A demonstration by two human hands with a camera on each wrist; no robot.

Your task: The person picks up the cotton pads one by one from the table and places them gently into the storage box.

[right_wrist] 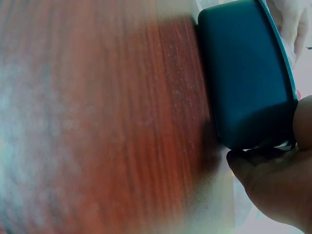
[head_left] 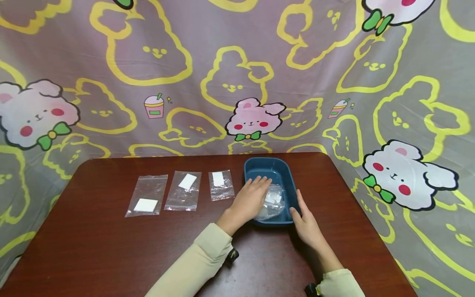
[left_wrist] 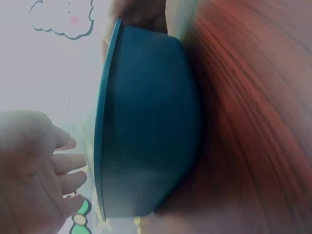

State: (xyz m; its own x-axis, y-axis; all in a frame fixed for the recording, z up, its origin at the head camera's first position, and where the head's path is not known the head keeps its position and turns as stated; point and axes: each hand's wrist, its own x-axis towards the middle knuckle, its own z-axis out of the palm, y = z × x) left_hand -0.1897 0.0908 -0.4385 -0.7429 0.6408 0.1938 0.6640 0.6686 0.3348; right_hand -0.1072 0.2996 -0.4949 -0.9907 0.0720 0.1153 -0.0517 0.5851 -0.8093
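Observation:
A blue plastic bin (head_left: 287,177) stands toward the right of the table, with clear zip bags (head_left: 272,202) heaped in its near half. Over the bin's left rim reaches my left hand (head_left: 252,197), its fingers extended above the bags and partly covering them. In the left wrist view that hand's fingers look loosely bent beside the rim, with nothing seen between them. My right hand (head_left: 308,222) grips the bin's near right corner, thumb at the rim and fingers along the outer wall. The right wrist view shows this hand (right_wrist: 278,185) against the bin's end.
Left of the bin, three clear zip bags lie in a row, each with a white rectangular piece: one at left (head_left: 146,194), one in the middle (head_left: 183,192), one at right (head_left: 221,185). A patterned curtain (head_left: 200,82) hangs behind the brown table (head_left: 92,247).

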